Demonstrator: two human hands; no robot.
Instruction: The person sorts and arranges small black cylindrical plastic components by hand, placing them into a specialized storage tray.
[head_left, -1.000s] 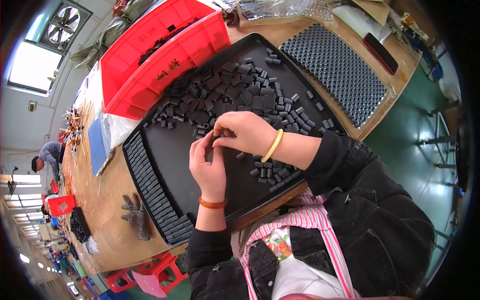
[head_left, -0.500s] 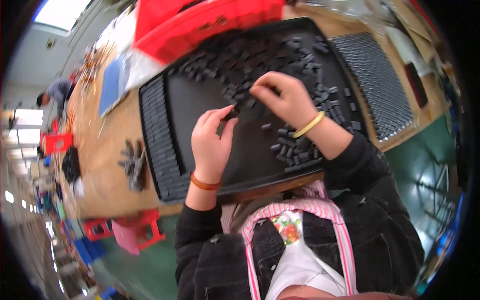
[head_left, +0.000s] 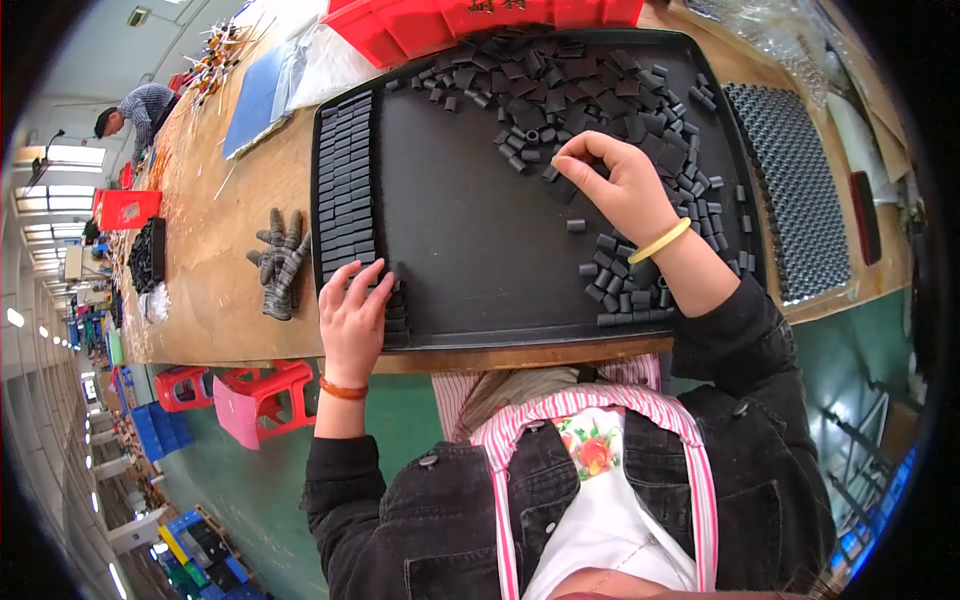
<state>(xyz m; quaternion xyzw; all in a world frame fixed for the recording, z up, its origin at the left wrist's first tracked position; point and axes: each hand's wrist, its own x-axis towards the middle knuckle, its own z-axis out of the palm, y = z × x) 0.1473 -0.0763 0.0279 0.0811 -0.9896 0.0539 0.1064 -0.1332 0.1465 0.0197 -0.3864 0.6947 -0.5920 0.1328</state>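
Observation:
A large black tray (head_left: pixel 470 240) lies on the table before me. Along its left side, short black tubes stand in tight rows (head_left: pixel 345 180). My left hand (head_left: pixel 350 315) is over the near end of these rows, fingers spread and fingertips touching the pieces; what lies directly beneath them is hidden. My right hand (head_left: pixel 625 190) is above the tray's right half, thumb and forefinger pinched at a small black tube (head_left: pixel 551 173). Around and beyond it spreads a loose heap of black tubes (head_left: pixel 570 85). A single tube (head_left: pixel 576 226) lies apart, left of a smaller near cluster (head_left: pixel 625 285).
A red bin (head_left: pixel 430 35) stands at the tray's far edge. Right of the tray is a panel of packed grey tubes (head_left: pixel 790 190). Grey gloves (head_left: pixel 281 265) and a blue sheet (head_left: pixel 255 100) lie to the left. A person (head_left: pixel 145 115) bends over the table's far end.
My left hand has moved left and nearer, from mid-tray with a black piece in its pinch to the rows. My right hand stays over the loose tubes. The whole view has shifted.

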